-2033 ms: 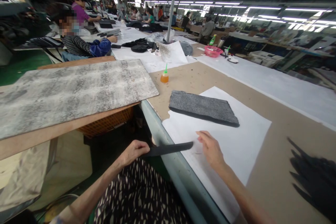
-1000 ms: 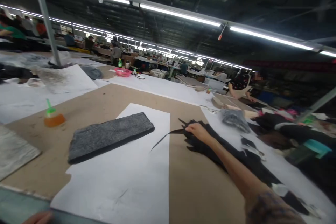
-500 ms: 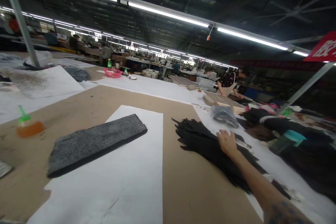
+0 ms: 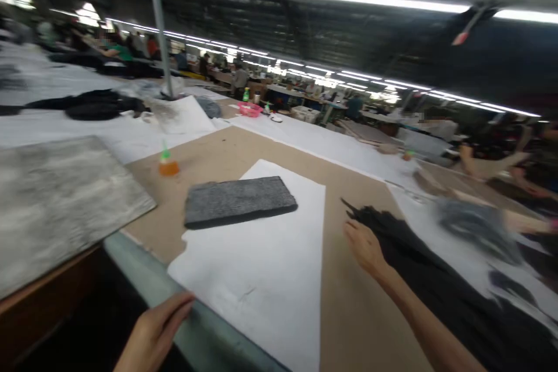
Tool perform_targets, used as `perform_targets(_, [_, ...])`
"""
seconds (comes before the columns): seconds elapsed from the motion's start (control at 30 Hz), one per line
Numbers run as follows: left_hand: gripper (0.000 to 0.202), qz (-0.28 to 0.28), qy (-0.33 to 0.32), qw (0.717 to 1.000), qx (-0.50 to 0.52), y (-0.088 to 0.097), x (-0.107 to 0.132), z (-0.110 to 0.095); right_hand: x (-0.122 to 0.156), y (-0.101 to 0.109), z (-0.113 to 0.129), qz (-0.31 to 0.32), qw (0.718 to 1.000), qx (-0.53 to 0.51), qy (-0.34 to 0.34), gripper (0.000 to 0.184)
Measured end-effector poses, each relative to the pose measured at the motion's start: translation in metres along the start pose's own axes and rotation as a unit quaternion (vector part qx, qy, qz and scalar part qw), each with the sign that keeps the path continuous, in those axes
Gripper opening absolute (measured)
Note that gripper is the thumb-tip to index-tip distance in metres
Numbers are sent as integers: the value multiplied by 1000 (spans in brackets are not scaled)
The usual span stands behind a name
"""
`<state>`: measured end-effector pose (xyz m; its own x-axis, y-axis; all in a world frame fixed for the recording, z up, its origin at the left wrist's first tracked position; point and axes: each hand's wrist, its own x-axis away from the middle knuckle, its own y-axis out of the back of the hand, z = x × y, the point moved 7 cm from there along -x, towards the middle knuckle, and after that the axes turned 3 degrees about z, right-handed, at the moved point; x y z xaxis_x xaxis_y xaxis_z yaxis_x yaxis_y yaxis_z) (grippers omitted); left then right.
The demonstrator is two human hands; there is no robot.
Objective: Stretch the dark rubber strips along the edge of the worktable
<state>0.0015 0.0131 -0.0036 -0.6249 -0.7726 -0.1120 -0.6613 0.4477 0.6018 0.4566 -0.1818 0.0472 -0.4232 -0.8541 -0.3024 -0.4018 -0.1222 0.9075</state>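
My right hand (image 4: 364,247) lies at the left edge of a pile of black pointed strips (image 4: 440,279) on the brown table; its fingers are blurred and partly hidden. My left hand (image 4: 154,331) rests on the grey-green table edge (image 4: 143,279) with fingers stretched out, holding nothing. A grey felt pad (image 4: 238,200) lies on a white paper sheet (image 4: 265,267) between the hands. A small orange bottle with a green nozzle (image 4: 168,163) stands beyond the pad.
A grey mottled board (image 4: 56,197) lies at the left. Dark fabric heaps (image 4: 87,104) and white sheets cover the far table. A pink basket (image 4: 250,109) stands further back. Other people work at distant tables; a pole (image 4: 159,23) rises behind.
The view has swung left and down, bringing the board and my left hand back into sight. My right hand has drawn back from the pile's middle to its left edge.
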Motion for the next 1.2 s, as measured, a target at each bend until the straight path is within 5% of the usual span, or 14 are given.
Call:
perform_targets(0.07, [23,-2,-25,1000,-5,-3,-5,-12,-21,7,88,-19,991,-70,111,24])
perform_targets(0.2, [23,-6,-81,993,-89,-2,-20,-34,-45,52,237,-60,947,-185,255,18])
perform_targets(0.3, [24,-8,-109,981,-159,1,-27,-41,-62,76,310,-62,934,-204,288,14])
perform_targets(0.4, [23,-13,-120,974,-190,2,-36,-41,-78,75,355,-29,936,-157,313,15])
perform_targets(0.63, [19,24,-98,965,-244,-8,-68,-35,-95,51,391,36,937,-121,325,21])
perform_targets(0.8, [18,52,-98,954,-279,-18,-86,-30,-118,46,386,90,938,-152,298,20])
perform_targets(1.03, [34,5,-154,936,-315,-21,-107,-35,-138,46,376,162,919,-223,282,24])
perform_targets(1.2, [32,7,-106,933,-344,-25,-113,-27,-133,48,377,170,919,-253,249,25])
